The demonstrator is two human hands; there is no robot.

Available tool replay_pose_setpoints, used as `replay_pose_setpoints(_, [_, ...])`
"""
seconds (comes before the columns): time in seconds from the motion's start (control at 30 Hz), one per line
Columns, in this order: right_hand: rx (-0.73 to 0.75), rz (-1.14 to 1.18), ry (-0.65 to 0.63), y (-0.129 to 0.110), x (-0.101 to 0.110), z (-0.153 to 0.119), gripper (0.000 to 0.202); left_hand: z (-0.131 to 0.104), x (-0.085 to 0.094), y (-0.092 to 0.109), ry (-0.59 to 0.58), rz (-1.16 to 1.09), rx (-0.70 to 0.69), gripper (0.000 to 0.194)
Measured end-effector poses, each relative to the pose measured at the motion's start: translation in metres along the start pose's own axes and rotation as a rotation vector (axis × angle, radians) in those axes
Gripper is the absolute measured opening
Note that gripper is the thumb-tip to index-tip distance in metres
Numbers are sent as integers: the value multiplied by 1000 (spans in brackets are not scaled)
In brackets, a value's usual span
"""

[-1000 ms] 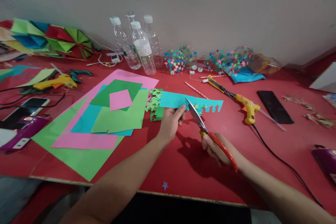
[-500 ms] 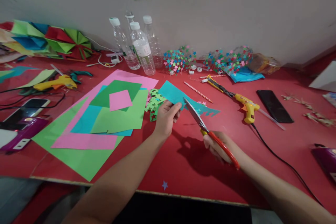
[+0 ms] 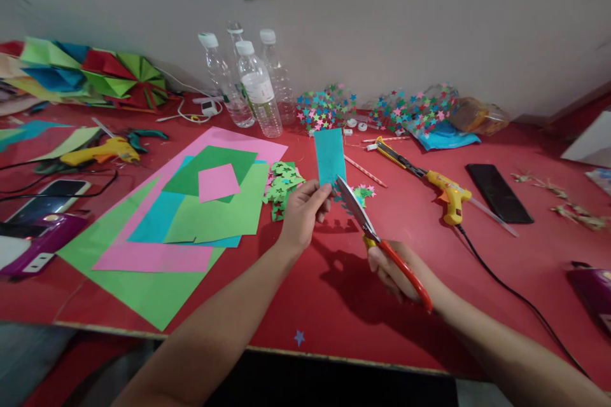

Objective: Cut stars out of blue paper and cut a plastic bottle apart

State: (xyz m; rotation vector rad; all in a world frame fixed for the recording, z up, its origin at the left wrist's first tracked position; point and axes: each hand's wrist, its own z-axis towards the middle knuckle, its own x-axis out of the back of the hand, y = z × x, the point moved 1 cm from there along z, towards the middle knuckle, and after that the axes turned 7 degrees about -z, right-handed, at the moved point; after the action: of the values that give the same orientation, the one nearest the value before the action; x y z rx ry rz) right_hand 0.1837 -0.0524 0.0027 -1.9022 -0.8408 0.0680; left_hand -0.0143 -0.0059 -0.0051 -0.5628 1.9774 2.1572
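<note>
My left hand (image 3: 304, 215) pinches the lower end of a piece of turquoise paper (image 3: 330, 151), which stands up from the fingers with a jagged cut edge. In my right hand (image 3: 392, 270) are red-handled scissors (image 3: 400, 262), their blades pointing up and left to the paper's lower edge by the left fingertips. Beside my left hand lies a small pile of green paper stars and scraps (image 3: 282, 186). Pink and green paper stars (image 3: 365, 193) lie behind the scissor blades. A single purple star (image 3: 299, 338) rests near the table's front edge.
Coloured paper sheets (image 3: 143, 280) overlap on the left. Plastic bottles (image 3: 261, 90) stand by the wall, with star-filled clear containers (image 3: 415, 108) to their right. A yellow glue gun (image 3: 449, 196) with a trailing cord and a black phone (image 3: 499, 193) lie right; another glue gun (image 3: 102, 151) lies left.
The turquoise paper has turned in my left hand from slanting rightward to nearly upright. Both hands stay almost in place, and the scissors have shifted only slightly.
</note>
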Motion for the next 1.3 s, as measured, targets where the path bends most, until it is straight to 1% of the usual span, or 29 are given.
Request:
replay_pose_setpoints(0.1, [-1, -7, -28, 1, -2, 0, 55, 1, 0, 1, 22, -34, -41, 28])
replay_pose_setpoints(0.23, [-3, -30, -49, -1, -2, 0, 56, 1, 0, 1, 25, -73, -41, 21])
replay_pose_setpoints(0.4, [44, -21, -78, 1, 1, 1, 60, -2, -1, 2, 18, 11, -99, 23])
replay_pose_setpoints(0.5, [106, -55, -112, 4, 4, 2, 64, -3, 0, 5, 4, 68, -132, 24])
replay_pose_setpoints(0.63, [184, -93, -139, 7, 8, 3, 65, -4, -1, 6, -21, 103, -125, 26])
replay_pose_setpoints(0.87, [190, -126, -143, 7, 8, 4, 67, -2, 0, 4, -39, 55, -107, 23])
replay_pose_setpoints(1.03, [206, -147, -133, 8, 11, 4, 66, -1, 2, 2, -27, 38, -70, 23])
replay_pose_setpoints(1.17, [190, -157, -124, 9, 11, 5, 66, -1, 2, 4, -30, 48, -79, 22])
replay_pose_setpoints(1.3, [207, -169, -124, 9, 10, 5, 66, -1, 1, 5, -36, 50, -87, 21])
